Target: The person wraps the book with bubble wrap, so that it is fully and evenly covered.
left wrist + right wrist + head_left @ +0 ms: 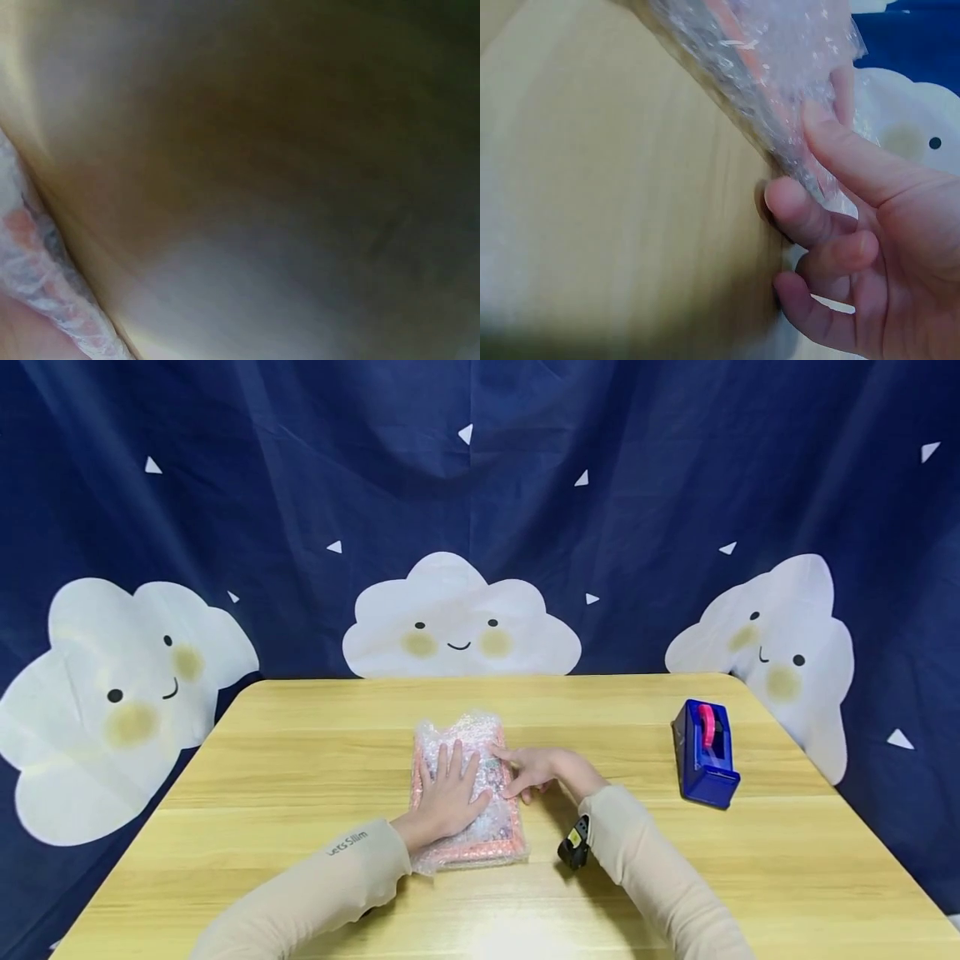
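A flat rectangular package in clear bubble wrap (498, 835) lies on the wooden table, with an orange-pink border showing through. My left hand (450, 797) rests palm down on it, fingers spread straight. At the package's right edge, my right hand (536, 768) holds the wrap, thumb and index finger over the top. In the right wrist view, the thumb (840, 146) presses the bubble wrap (780, 82) while the other fingers curl by its edge. The left wrist view is mostly blurred and dark, with a strip of bubble wrap (45, 277) at its left.
A blue tape dispenser (705, 764) with a pink roll (707, 725) stands at the right on the wooden table (315, 760). Behind the table hangs a dark blue curtain (637, 527) printed with white clouds. A black wrist device (575, 843) sits at the right cuff.
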### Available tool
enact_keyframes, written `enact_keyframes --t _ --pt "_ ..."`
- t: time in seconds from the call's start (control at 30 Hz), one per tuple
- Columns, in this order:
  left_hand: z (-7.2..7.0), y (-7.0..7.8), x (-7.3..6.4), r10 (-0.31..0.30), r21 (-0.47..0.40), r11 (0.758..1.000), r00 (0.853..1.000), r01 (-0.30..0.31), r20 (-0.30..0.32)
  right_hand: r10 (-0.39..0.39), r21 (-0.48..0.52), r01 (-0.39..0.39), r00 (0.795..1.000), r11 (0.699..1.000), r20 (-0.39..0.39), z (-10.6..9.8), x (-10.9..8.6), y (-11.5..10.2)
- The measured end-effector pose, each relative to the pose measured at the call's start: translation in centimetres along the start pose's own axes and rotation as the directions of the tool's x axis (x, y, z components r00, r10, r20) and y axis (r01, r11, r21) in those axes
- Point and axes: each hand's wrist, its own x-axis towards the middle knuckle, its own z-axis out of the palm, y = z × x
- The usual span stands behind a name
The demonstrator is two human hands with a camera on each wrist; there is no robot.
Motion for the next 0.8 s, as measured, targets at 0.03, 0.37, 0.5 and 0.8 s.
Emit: enact_keyframes --t 0.03,0.37,0.5,0.8 --pt "0.1 0.0 0.0 0.000 -0.001 1.000 1.000 0.000 0.002 -0.006 0.003 0.006 1.000 1.000 0.012 -0.1 0.0 0.1" --pt "0.5 0.1 0.1 -0.011 -0.007 1.000 1.000 0.011 0.012 -0.010 -0.029 0.008 0.998 1.000 -0.064 0.6 0.0 0.5" --pt "0.3 0.1 0.0 -0.011 -0.010 1.000 1.000 0.011 0.009 0.005 -0.070 -0.018 0.985 0.997 -0.170 1.5 0.0 0.1" --pt "0.2 0.0 0.1 0.002 -0.022 1.000 1.000 -0.003 -0.007 -0.081 0.006 0.083 0.986 0.997 -0.147 1.3 -0.1 0.6"
